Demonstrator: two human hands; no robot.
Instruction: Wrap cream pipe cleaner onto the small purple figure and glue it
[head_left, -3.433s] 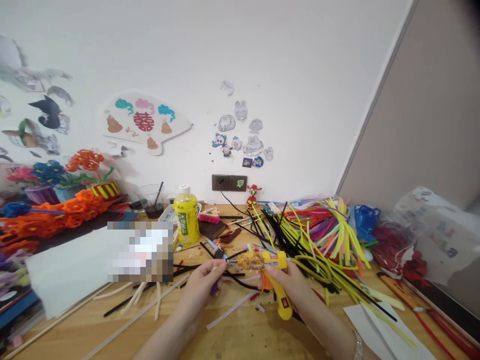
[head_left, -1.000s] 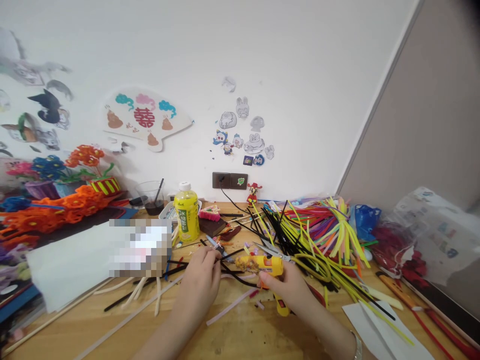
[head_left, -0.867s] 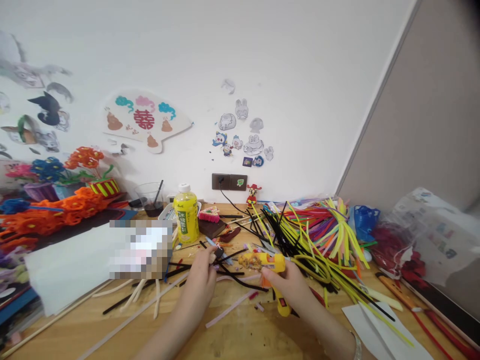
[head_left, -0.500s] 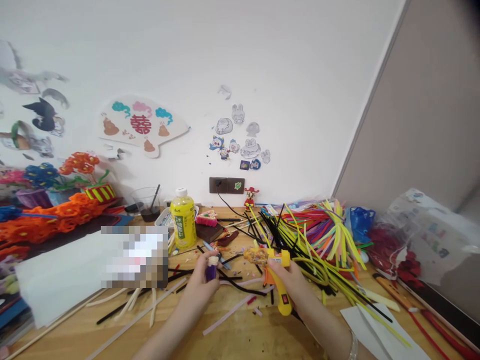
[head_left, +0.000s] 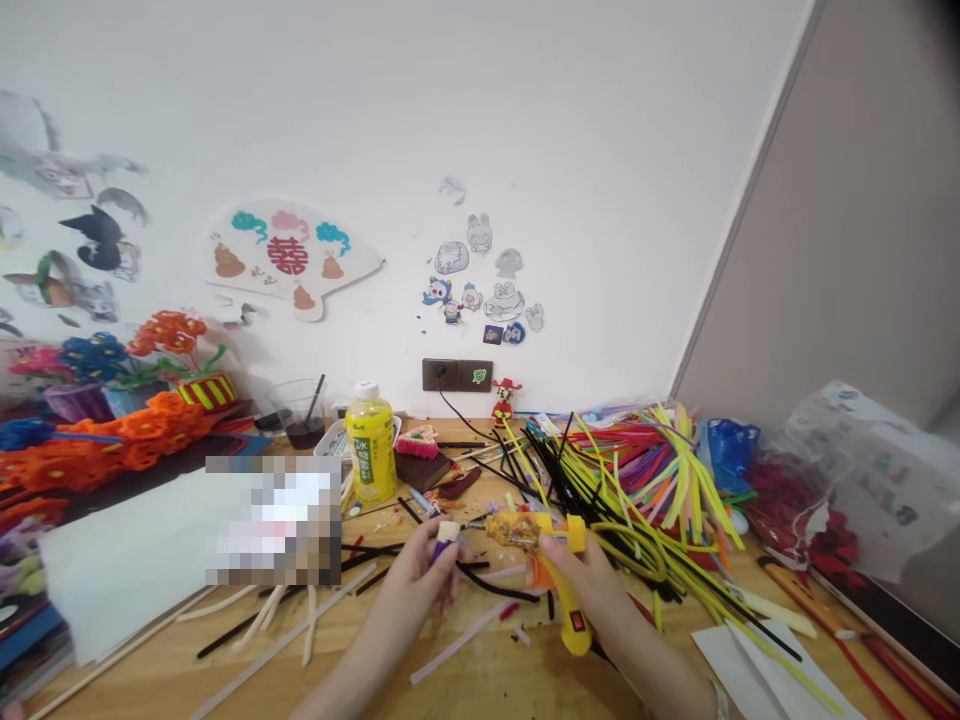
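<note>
My left hand [head_left: 422,578] is closed around a small purple and cream fuzzy piece [head_left: 445,538], which looks made of pipe cleaners. Its cream end points up and the fingers cover part of it. A yellow hot glue gun [head_left: 574,575] is gripped in my right hand [head_left: 574,565], its nozzle aimed left at the piece. Only a small gap, if any, shows between nozzle tip and piece; I cannot tell whether they touch. Black pipe cleaners [head_left: 499,590] and a pale pink strip [head_left: 461,640] lie on the table beneath and between the hands.
A yellow drink bottle [head_left: 373,445] stands behind my left hand, near a cup of dark liquid [head_left: 304,425]. Bundled pipe cleaners [head_left: 637,480] spread at the right. White paper [head_left: 142,550] lies left, pipe-cleaner flowers [head_left: 169,335] beyond. A plastic bag [head_left: 885,480] sits far right.
My left hand has moved right, bringing the purple and cream piece closer to the glue gun's nozzle and tilting it. The glue gun has shifted slightly right and down in view.
</note>
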